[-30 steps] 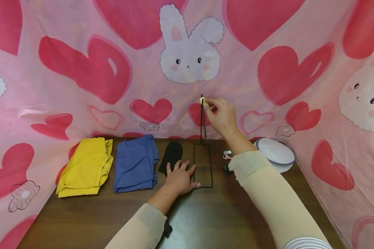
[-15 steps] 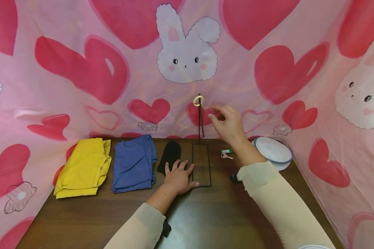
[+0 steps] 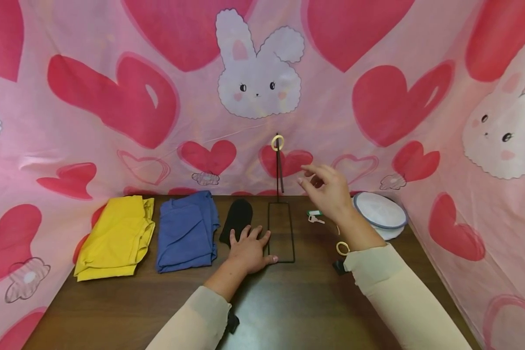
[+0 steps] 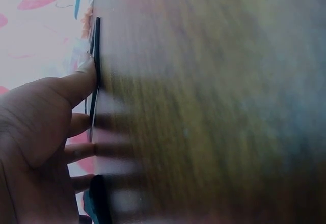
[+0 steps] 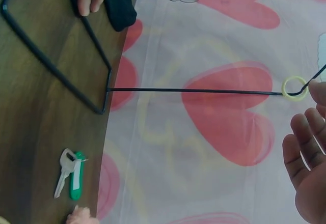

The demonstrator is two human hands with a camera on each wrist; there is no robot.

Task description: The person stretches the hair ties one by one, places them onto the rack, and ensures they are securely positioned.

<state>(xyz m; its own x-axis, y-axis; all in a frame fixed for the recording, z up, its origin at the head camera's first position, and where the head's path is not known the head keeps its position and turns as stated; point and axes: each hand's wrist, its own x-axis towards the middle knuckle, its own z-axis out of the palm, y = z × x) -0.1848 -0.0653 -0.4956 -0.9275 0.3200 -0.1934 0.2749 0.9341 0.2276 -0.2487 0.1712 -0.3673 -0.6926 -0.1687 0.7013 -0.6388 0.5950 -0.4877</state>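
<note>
A black wire stand [image 3: 293, 233] has a flat rectangular base on the table and a tall upright rod with a slanting arm at its top. Around the top of the wire hangs a pale yellow ring [image 3: 277, 142]. My left hand [image 3: 249, 253] rests with spread fingers on the left side of the base, its thumb near the front corner. Under those fingertips lies a flat black item [image 3: 239, 216] with a rounded end. My right hand [image 3: 330, 192] is raised to the right of the rod, fingers loosely bent, with nothing between them and apart from the ring.
Folded yellow cloth [image 3: 113, 238] and blue cloth [image 3: 188, 233] lie at the left. A key [image 3: 316, 219] with a green tag [image 5: 76, 178] lies right of the stand. Another yellow ring [image 3: 343, 248] is by my right wrist. A white round item [image 3: 382, 214] with blue rim stands far right.
My right hand has let go of the yellow ring and drawn back right and downward. The ring now hangs on the stand. My left hand has stayed on the base.
</note>
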